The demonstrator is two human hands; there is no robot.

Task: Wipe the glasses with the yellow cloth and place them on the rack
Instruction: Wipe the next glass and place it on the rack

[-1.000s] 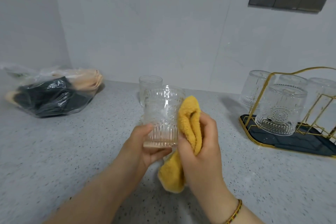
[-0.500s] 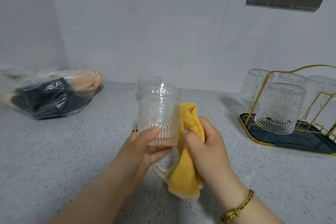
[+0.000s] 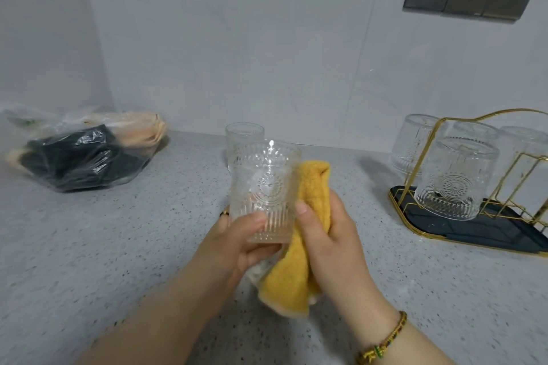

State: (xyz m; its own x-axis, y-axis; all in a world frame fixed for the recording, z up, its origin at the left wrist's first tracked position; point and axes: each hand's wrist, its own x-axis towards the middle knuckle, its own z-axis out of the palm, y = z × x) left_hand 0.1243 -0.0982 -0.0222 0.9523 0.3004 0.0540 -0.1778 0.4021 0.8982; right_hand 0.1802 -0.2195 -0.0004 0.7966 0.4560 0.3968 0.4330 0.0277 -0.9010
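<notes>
Grips one glass (image 3: 264, 187) round its base with the left hand (image 3: 237, 243), thumb across the front, glass upright above the counter (image 3: 89, 246). Clutches one cloth (image 3: 299, 261) in the right hand (image 3: 329, 240), fingers curled round it, and presses it to the glass's right side. Just behind the held glass: a second glass (image 3: 244, 135), upright on the counter. Well right of the hands: one rack (image 3: 489, 234), with four glasses (image 3: 459, 178) upside down on it. Far left: one bag (image 3: 80, 154).

Embossed glass (image 3: 265, 187) upright, yellow cloth (image 3: 296, 275) against its side; rack (image 3: 480, 235) holds perhaps four inverted glasses (image 3: 458, 178).
</notes>
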